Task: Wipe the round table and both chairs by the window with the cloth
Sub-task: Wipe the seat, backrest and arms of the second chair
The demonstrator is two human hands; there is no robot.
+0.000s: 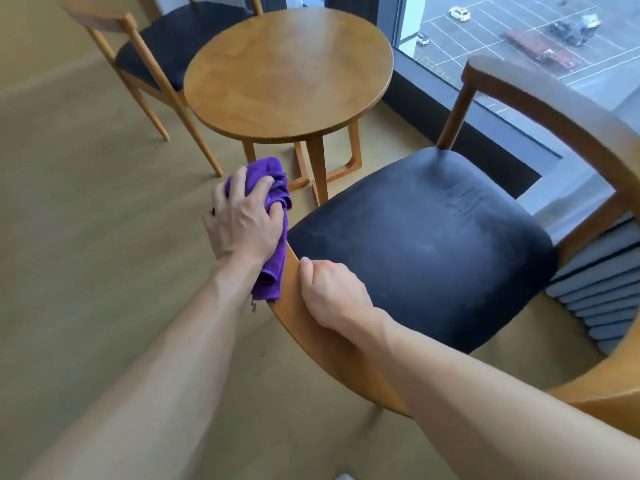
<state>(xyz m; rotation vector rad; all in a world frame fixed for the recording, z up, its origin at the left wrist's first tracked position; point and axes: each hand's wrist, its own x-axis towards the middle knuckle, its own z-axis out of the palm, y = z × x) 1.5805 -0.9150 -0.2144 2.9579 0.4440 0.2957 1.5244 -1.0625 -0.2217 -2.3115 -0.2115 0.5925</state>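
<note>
My left hand (242, 220) grips a bunched purple cloth (273, 271) against the outer end of the near chair's curved wooden backrest (294, 313). My right hand (332, 292) grips the same rail just behind, thumb on top and fingers curled over its inner side. This near chair has a dark padded seat (422, 237). The round wooden table (291, 74) stands beyond it with a bare top. A second chair (166, 46), also dark-seated with wooden legs, stands at the far left behind the table.
A floor-to-ceiling window (519, 46) runs along the right, with a dark sill at floor level. A ribbed grey object (595, 292) lies on the floor by the near chair's right side. Beige floor (86, 220) spreads to the left.
</note>
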